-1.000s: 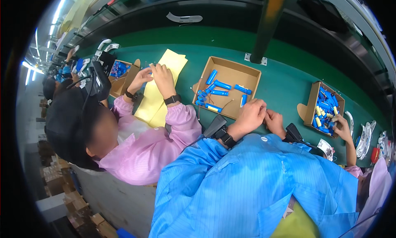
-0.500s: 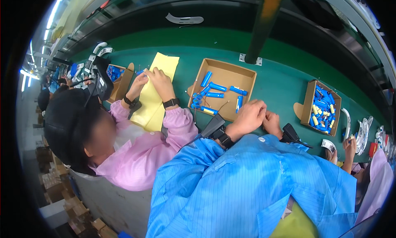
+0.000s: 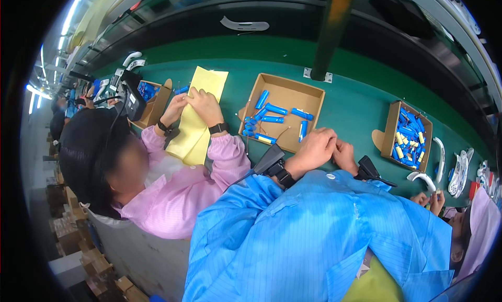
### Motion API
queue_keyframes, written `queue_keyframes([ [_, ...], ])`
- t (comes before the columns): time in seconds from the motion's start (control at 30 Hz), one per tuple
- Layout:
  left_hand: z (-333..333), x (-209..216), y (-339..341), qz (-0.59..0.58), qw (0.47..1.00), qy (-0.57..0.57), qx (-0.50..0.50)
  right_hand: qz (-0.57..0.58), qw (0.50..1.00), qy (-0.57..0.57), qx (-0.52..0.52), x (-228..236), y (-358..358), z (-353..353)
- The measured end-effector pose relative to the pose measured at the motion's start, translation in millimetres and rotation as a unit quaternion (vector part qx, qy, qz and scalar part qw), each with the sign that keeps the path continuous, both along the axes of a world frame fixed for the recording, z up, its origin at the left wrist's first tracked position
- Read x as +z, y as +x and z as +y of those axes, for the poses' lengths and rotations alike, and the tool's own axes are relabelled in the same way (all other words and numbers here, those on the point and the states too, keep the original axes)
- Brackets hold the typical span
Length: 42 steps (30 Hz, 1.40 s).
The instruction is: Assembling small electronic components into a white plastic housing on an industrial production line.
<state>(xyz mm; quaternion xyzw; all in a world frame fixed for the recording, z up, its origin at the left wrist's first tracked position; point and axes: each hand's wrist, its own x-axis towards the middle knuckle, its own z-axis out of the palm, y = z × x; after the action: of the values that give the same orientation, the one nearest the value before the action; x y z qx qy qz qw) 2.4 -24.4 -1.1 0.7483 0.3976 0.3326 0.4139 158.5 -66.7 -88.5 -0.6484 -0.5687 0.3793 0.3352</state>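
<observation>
My left hand (image 3: 314,149) is closed in a pinch at the near right corner of an open cardboard box (image 3: 318,93). Its fingertips meet those of my right hand (image 3: 344,156), which is closed too, over the green table. Whatever lies between the fingers is too small or too hidden to make out. In the box lie several blue cylindrical battery cells (image 3: 273,109), some with thin wires and one with a yellow band (image 3: 265,138). Black straps and devices sit on both my wrists.
At my left a co-worker in pink handles yellow sheets (image 3: 196,124) beside another cell box (image 3: 157,106). To the right stands a fuller box of blue cells (image 3: 410,137). Further right, another person's hands hold a white curved part (image 3: 421,178). A metal post (image 3: 327,46) rises behind.
My hands stay nearly still, fingertips together. The white curved part on the dark strip at the back has shifted right. The right-hand person's hands have come together on a white curved part.
</observation>
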Motion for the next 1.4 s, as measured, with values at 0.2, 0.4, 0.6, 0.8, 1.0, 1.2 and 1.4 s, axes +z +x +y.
queue_keyframes([
  [0.2, -2, 2, -1, 0.006, 1.0, -0.022, 0.015, 0.013, 1.0, -0.019, -0.001, 5, -1, 0],
  [0.4, -3, -4, 2, 0.016, 1.0, -0.016, 0.011, 0.032, 0.999, -0.043, -0.003, -13, 4, -1],
  [0.6, -5, -5, 2, 0.002, 1.0, -0.014, 0.022, 0.011, 1.0, -0.015, 0.008, -10, 4, -1],
  [0.8, -5, -6, 0, 0.017, 0.999, -0.024, 0.015, 0.025, 0.999, -0.032, 0.0, -9, 3, 0],
  [1.0, -6, -4, -1, 0.018, 1.0, -0.019, 0.008, 0.017, 1.0, -0.023, -0.005, -4, 1, -1],
  [1.2, -6, -3, -1, 0.02, 0.999, -0.028, -0.003, 0.02, 1.0, -0.016, 0.002, -4, 2, 0],
  [1.4, -7, -6, -1, 0.022, 1.0, -0.022, 0.001, 0.018, 0.999, -0.026, 0.005, -1, 2, 0],
])
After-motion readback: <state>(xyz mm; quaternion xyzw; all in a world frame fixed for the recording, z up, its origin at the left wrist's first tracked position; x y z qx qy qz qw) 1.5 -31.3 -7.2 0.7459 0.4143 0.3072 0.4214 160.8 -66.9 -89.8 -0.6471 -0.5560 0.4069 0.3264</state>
